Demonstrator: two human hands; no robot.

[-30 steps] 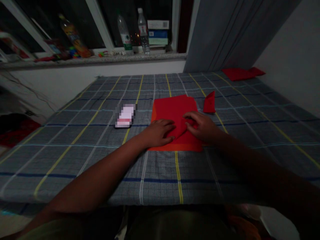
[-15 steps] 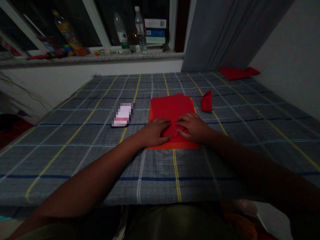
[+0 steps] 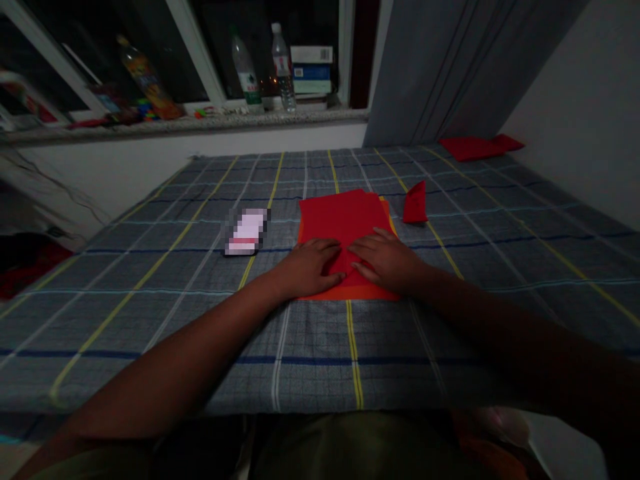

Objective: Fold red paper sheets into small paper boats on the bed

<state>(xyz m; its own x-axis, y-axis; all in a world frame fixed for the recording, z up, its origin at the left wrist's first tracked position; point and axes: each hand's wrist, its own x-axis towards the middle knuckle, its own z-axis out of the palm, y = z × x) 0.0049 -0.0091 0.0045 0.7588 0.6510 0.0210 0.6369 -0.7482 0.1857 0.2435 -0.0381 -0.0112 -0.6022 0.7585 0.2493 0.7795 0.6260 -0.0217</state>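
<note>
Red paper (image 3: 337, 217) lies on the checked cloth in front of me, with orange paper (image 3: 345, 293) showing under it at the near edge. My left hand (image 3: 313, 267) rests on the left part of the red paper, palm down, fingers stretched toward the middle. My right hand (image 3: 383, 259) lies on the right part, its fingers also out and pointing inward. The fingertips of the two hands are a short way apart. Both hands press on the paper without gripping it. A small folded red paper piece (image 3: 415, 203) stands just beyond my right hand.
A phone with a blurred screen (image 3: 247, 231) lies left of the paper on the checked cloth (image 3: 165, 320). More red paper (image 3: 473, 148) sits at the far right corner. Bottles (image 3: 284, 73) and stacked boxes (image 3: 312, 70) line the windowsill (image 3: 200, 127) behind.
My right hand has slid slightly left and inward over the red paper, its fingertips closer to my left hand. My left hand has hardly moved. The camera view has tilted a little.
</note>
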